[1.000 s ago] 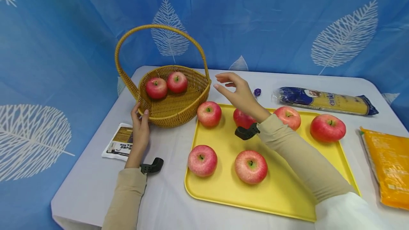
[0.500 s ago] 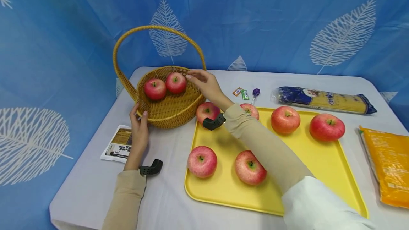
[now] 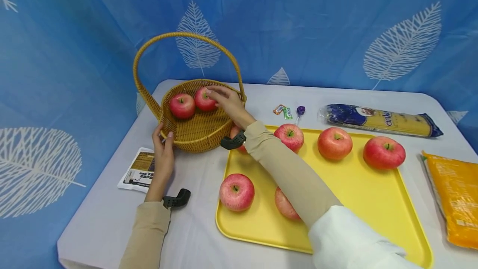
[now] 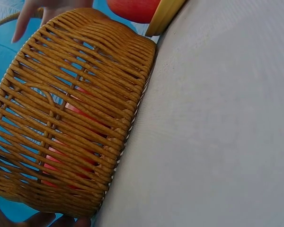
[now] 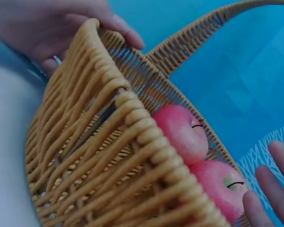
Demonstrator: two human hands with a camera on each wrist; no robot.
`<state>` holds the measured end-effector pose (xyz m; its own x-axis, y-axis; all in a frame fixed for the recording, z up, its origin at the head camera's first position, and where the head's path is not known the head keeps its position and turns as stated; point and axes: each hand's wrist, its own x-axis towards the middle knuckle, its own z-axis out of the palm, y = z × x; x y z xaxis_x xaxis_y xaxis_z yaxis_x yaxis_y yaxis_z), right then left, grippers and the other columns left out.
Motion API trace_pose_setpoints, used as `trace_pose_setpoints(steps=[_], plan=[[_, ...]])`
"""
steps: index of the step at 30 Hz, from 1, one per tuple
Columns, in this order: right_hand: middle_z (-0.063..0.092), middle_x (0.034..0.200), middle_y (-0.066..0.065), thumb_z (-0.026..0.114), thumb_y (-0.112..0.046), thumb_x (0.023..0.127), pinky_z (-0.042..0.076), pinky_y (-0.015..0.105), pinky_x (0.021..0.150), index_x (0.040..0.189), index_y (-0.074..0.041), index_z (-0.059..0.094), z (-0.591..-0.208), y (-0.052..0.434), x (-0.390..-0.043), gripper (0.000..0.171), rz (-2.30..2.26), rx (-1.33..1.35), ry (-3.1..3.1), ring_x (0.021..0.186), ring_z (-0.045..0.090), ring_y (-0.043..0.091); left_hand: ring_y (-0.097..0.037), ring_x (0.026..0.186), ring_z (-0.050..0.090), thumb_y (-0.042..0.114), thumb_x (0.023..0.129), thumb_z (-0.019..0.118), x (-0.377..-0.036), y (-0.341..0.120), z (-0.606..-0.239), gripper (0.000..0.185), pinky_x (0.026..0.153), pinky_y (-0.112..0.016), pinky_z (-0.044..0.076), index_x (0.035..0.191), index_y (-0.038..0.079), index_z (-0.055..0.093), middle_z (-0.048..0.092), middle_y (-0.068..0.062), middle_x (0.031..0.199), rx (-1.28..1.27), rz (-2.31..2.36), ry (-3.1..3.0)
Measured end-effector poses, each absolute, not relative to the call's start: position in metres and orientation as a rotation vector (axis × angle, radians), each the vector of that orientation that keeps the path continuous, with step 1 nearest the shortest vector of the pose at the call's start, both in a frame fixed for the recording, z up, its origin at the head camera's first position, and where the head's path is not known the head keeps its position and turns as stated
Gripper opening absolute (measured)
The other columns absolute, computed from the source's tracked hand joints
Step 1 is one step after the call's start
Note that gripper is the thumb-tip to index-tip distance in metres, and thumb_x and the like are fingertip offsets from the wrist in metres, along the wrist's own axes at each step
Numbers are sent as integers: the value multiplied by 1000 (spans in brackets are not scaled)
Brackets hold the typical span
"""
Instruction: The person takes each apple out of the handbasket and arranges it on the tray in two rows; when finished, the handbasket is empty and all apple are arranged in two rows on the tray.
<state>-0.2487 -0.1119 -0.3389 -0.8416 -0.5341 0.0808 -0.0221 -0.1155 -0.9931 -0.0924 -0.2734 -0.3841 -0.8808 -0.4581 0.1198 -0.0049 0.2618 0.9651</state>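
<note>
A wicker basket [image 3: 194, 136] with a tall handle stands at the table's back left and holds two red apples [image 3: 182, 106] [image 3: 203, 101]. My left hand [image 3: 163, 139] grips the basket's near rim, thumb over the edge, as the right wrist view also shows [image 5: 61, 33]. My right hand [image 3: 220, 96] reaches over the basket with straight fingers, its fingertips [image 5: 274, 189] at the right-hand apple [image 5: 222, 194]. It holds nothing. The left wrist view is filled by the basket wall [image 4: 75, 118].
A yellow tray [image 3: 373, 202] holds several more apples [image 3: 335, 143], two partly hidden by my right arm. Behind it lie sweets [image 3: 282, 110], a lollipop [image 3: 300, 110] and a spaghetti pack [image 3: 381, 119]. An orange packet [image 3: 455, 194] lies right, a leaflet [image 3: 140, 171] left.
My right hand has travelled left from above the tray's back edge into the basket, up to the right-hand apple. My left hand has stayed on the rim.
</note>
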Motion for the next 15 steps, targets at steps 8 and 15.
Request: trace_pose_setpoints(steps=[8, 15], plan=[[54, 126, 6, 54, -27, 91, 36, 40, 102, 123, -11, 55, -346, -129, -256, 36, -2119, -627, 1819, 117, 49, 23, -26, 127, 35, 30, 97, 36, -100, -285, -403, 51, 101, -40, 31, 143, 21, 16, 22, -13, 144, 413, -1671, -2157], [55, 125, 13, 54, -16, 90, 38, 39, 100, 118, -3, 58, -351, -150, -260, 31, -2185, -651, 1818, 113, 52, 20, -24, 126, 35, 33, 97, 36, -103, -288, -410, 50, 100, -39, 31, 143, 23, 18, 22, -9, 145, 407, -1631, -2142]])
